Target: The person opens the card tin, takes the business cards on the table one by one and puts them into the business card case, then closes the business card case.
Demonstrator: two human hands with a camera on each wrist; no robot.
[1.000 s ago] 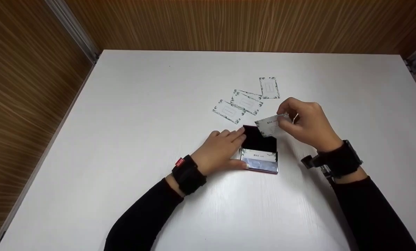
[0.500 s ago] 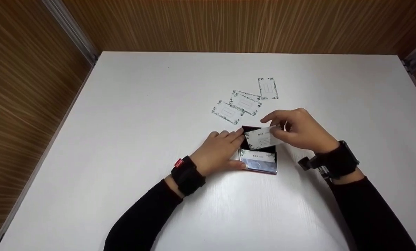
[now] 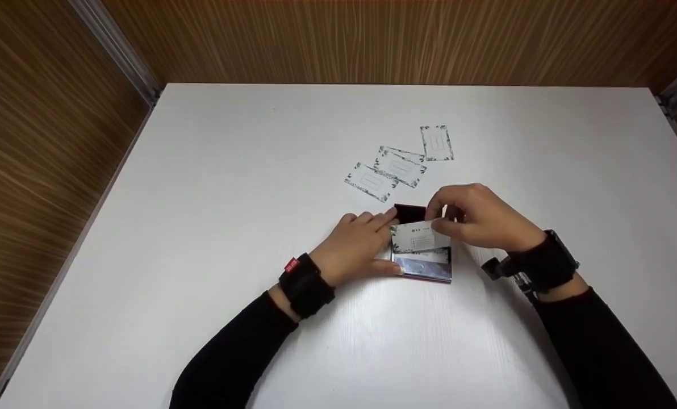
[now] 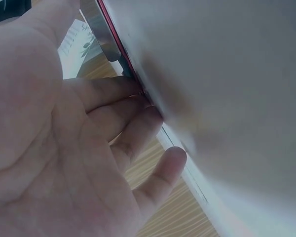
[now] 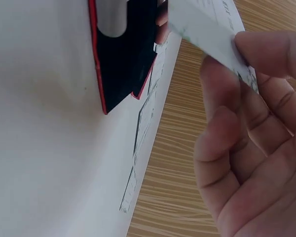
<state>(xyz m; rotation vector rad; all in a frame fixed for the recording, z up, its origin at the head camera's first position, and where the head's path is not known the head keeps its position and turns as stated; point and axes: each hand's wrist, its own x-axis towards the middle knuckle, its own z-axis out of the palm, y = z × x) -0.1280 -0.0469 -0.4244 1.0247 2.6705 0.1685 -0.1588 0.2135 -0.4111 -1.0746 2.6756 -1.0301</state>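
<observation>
The head view looks forward and down over the bench [image 3: 219, 170], while both close, tilted wrist views share the red-edged card case [image 5: 126, 59].

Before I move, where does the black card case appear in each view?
Head: black card case lies open, just right of and below centre.
Left wrist: top, left of centre; its silvery panel shows.
Right wrist: top, left of centre; black with red edging, cut off above.
Shared landmark: the left hand, at the case's left side in the head view, large in its own; only fingers show past the case in the right wrist view.
</observation>
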